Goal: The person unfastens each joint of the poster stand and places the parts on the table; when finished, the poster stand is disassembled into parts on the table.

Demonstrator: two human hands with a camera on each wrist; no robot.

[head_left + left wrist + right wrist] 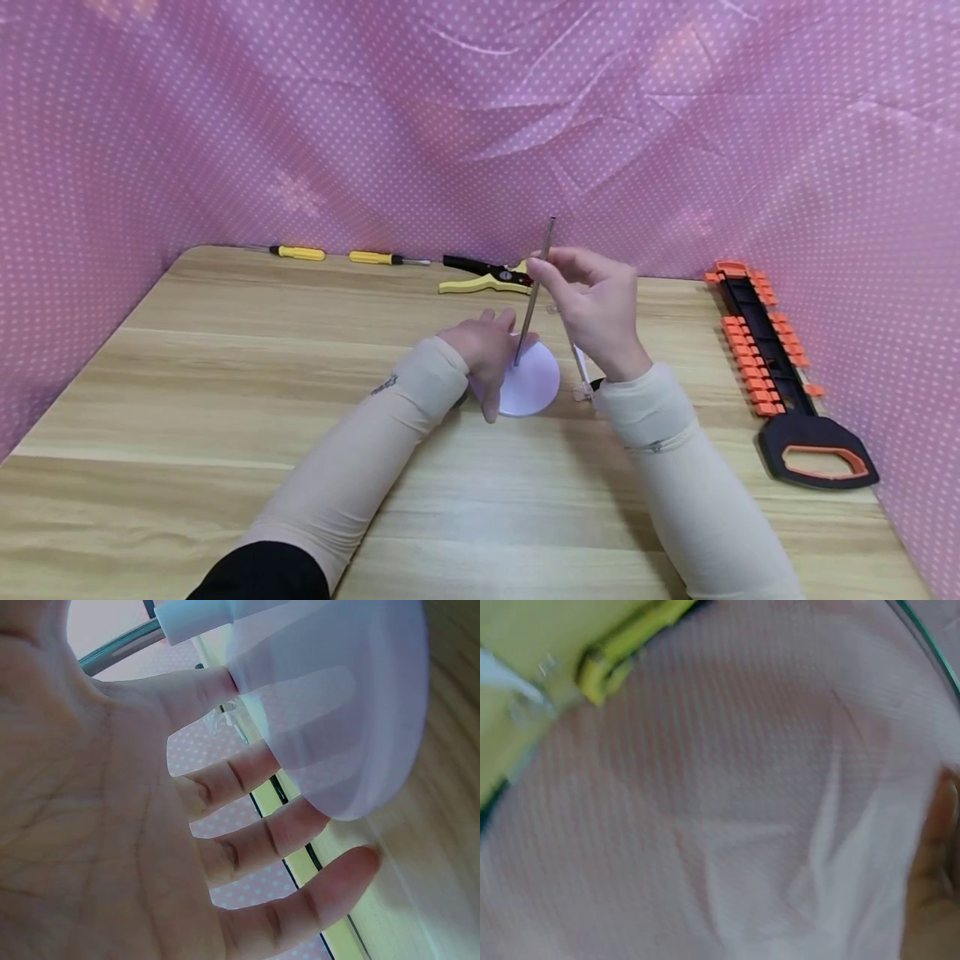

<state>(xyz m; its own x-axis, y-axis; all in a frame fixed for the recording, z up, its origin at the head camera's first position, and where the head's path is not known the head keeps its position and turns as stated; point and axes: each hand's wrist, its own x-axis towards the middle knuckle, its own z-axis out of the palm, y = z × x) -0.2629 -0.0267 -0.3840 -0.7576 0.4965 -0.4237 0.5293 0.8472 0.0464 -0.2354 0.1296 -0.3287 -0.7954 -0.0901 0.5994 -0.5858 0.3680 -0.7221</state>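
Observation:
A slim metal rod [533, 310] leans with its lower end at the middle of a round white base [534, 383]. My right hand [596, 304] pinches the rod between thumb and fingertips, below its top end. Beside the left part of the base is my left hand [483, 350], its thumb at the front. From the left wrist view, the same left hand [135, 795] has straight, spread fingers, some tips hidden by the base [382, 712]. A pale socket [191, 622] on the base surrounds the rod's end. The right wrist view is blurred, with a finger [934, 877] at its edge.
Behind the hands lie a yellow-and-black plier-like tool [487, 279] and two yellow-handled screwdrivers [302, 253]. A thin white stick [581, 367] with clear end fittings lies by the right wrist. An orange-and-black handled rack [772, 350] stretches along the right side. Pink dotted cloth [375, 125] encloses the table.

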